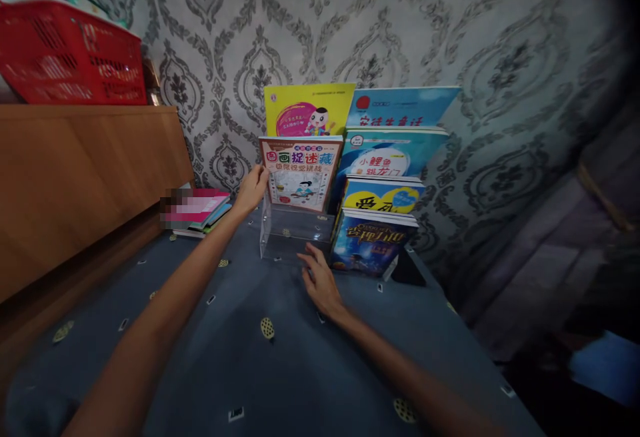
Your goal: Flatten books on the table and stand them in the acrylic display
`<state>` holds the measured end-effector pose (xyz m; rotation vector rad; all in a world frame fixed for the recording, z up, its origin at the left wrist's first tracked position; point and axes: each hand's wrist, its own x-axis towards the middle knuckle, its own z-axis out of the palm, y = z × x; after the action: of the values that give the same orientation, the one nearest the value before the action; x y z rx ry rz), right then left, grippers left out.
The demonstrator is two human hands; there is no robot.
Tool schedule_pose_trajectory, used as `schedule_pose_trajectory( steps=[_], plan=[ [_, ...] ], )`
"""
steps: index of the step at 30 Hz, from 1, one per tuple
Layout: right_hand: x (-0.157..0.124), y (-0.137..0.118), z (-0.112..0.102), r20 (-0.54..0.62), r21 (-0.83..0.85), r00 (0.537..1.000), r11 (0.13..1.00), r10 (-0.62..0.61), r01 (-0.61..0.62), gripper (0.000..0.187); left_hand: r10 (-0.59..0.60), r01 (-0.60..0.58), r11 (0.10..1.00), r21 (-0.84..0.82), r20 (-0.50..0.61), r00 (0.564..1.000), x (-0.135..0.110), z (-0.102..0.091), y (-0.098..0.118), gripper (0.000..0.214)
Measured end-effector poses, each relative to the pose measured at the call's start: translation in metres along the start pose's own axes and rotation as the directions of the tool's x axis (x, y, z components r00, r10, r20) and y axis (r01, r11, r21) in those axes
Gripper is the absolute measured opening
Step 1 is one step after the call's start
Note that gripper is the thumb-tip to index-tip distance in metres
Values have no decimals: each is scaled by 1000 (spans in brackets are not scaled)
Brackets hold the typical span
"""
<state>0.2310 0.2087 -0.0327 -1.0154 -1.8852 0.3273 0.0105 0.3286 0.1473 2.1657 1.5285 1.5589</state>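
Observation:
A clear plastic book stand (273, 244) holds books in stepped rows, two columns wide. My left hand (253, 190) is closed at the left edge of a brown-bordered picture book (300, 174), its fingers curled against the cover's side. That book stands upright in the left column, in front of a yellow book (310, 107). Low down, my right hand (323, 280) reaches toward the bare front tiers of the left column, fingers apart and holding nothing. In the right column, a dark blue book (373, 244) stands in front of a yellow-and-blue book (383, 194) and two bluish ones.
A small pile of books (200, 207) lies left of the stand on the dark patterned cloth (215, 370). Further left is a wooden cabinet (95, 177) with a red basket (75, 50) on top. Patterned wallpaper (225, 44) rises behind the books.

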Motion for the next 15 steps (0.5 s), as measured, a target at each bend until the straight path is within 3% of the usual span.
schedule_pose_trajectory(
  steps=[10, 13, 15],
  plan=[
    [-7, 0, 3, -25, -16, 1000, 1000, -11, 11, 39, 45, -45, 996, -79, 5, 999, -5, 3, 1, 15],
    [-18, -1, 5, -4, -9, 1000, 1000, -22, 22, 40, 47, -47, 991, -122, -4, 999, -18, 4, -5, 22],
    [-26, -2, 6, 25, 4, 999, 1000, -30, 29, 41, 28, -28, 998, -55, 1, 1000, -33, 4, -15, 27]
  ],
)
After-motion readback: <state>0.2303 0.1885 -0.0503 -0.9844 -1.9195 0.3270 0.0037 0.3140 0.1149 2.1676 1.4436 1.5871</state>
